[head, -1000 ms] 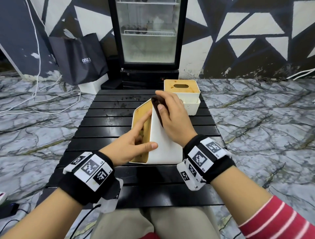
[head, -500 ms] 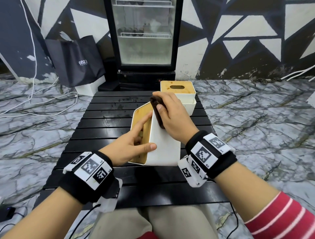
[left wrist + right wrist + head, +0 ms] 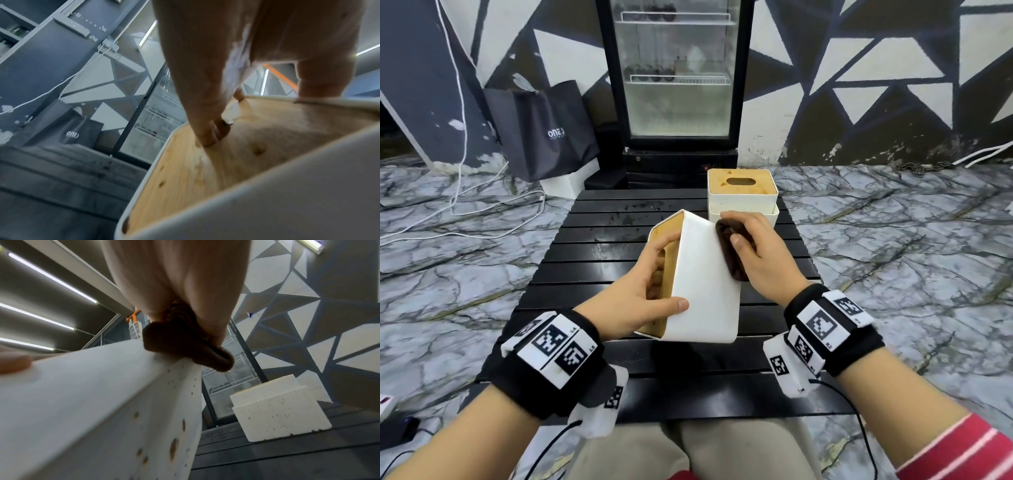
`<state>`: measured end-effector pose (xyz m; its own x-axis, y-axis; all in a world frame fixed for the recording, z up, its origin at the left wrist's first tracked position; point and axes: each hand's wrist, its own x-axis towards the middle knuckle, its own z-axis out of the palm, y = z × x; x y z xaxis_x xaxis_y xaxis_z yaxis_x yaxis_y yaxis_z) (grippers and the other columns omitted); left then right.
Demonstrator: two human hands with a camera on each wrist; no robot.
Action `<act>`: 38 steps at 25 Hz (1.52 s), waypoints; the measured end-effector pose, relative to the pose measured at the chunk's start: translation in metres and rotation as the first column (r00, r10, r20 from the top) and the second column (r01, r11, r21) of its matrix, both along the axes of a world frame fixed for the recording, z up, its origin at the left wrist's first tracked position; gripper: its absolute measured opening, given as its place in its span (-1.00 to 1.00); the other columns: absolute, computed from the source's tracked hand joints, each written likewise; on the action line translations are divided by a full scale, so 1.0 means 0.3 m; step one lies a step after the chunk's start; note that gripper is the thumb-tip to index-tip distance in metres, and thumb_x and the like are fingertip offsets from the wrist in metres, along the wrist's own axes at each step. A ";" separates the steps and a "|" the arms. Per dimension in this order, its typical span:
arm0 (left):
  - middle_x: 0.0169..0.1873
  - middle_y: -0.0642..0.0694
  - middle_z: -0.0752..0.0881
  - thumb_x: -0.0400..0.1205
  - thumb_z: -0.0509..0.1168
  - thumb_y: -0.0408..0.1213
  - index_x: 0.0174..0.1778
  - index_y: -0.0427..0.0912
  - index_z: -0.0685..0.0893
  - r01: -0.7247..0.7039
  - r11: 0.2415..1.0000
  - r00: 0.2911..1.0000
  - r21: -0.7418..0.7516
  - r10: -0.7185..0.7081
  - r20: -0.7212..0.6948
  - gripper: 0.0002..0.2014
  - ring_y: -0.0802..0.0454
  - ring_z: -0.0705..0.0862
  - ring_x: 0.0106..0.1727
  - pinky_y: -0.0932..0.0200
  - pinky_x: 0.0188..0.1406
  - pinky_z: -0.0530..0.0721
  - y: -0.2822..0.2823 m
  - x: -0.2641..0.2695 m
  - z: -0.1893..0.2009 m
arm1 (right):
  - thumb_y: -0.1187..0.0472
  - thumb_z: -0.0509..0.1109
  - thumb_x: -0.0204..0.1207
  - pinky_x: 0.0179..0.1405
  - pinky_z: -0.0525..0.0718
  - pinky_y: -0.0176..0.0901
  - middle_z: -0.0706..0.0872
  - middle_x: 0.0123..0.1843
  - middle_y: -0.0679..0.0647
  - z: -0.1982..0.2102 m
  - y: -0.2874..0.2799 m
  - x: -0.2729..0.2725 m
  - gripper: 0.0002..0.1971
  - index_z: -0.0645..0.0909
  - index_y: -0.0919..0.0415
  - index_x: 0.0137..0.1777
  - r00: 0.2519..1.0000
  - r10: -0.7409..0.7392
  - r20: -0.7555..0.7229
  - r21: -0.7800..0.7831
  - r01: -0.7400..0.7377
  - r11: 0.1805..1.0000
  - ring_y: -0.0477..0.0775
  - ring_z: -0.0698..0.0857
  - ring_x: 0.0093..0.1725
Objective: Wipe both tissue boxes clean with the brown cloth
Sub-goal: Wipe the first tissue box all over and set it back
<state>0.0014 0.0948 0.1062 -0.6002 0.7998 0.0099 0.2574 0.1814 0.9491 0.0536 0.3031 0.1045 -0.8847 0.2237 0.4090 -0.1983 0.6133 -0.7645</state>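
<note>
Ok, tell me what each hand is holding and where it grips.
The left hand holds the tipped tissue box, thumb on its white side, fingers on the wooden top. The right hand presses the brown cloth against the box's right edge.

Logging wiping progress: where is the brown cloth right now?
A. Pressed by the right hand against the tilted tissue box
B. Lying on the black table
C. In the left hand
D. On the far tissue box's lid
A: the right hand presses the brown cloth against the white side of the tilted tissue box, which the left hand steadies.

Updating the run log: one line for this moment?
left hand: holds tipped box | right hand: presses cloth on its side | far box: untouched
</note>
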 end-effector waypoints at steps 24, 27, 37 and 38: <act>0.33 0.08 0.63 0.31 0.39 0.30 0.57 0.40 -0.06 -0.207 0.978 0.977 0.011 0.206 0.050 -0.01 0.09 0.64 0.29 -0.02 0.40 0.51 0.082 -0.011 -0.061 | 0.33 0.23 0.58 0.21 0.40 -0.57 0.58 0.21 -0.07 -0.075 -0.024 0.121 -0.69 0.52 0.06 0.28 0.997 -0.033 0.067 -0.085 0.039 0.996 -0.18 0.53 0.22; 0.18 0.03 0.70 0.49 0.41 -0.01 0.59 0.33 -0.01 -0.209 0.977 0.978 0.035 0.209 0.008 -0.13 0.30 0.69 0.09 0.34 0.14 0.61 0.088 0.009 -0.046 | 0.32 0.26 0.56 0.17 0.40 -0.55 0.57 0.22 -0.01 -0.059 -0.011 0.103 -0.69 0.52 0.09 0.28 0.994 -0.096 0.050 -0.068 0.099 0.993 -0.15 0.51 0.20; 0.53 -0.01 0.39 0.48 0.35 -0.05 0.59 0.27 -0.05 -0.154 0.986 0.984 0.057 0.158 -0.083 -0.14 0.13 0.39 0.52 0.49 0.40 0.33 0.092 0.018 -0.061 | 0.30 0.24 0.57 0.33 0.43 -0.28 0.61 0.27 0.04 -0.071 -0.116 0.079 -0.69 0.56 0.17 0.29 0.995 -0.063 -0.079 0.011 0.064 0.998 -0.02 0.55 0.28; 0.52 -0.02 0.40 0.45 0.34 -0.03 0.58 0.28 -0.05 -0.146 0.987 0.986 0.065 0.151 -0.075 -0.13 0.12 0.39 0.51 0.48 0.40 0.33 0.091 0.019 -0.060 | 0.28 0.23 0.56 0.33 0.44 -0.26 0.62 0.26 0.02 -0.078 -0.123 0.091 -0.69 0.57 0.15 0.29 0.994 -0.038 -0.104 0.016 0.040 0.999 -0.02 0.55 0.28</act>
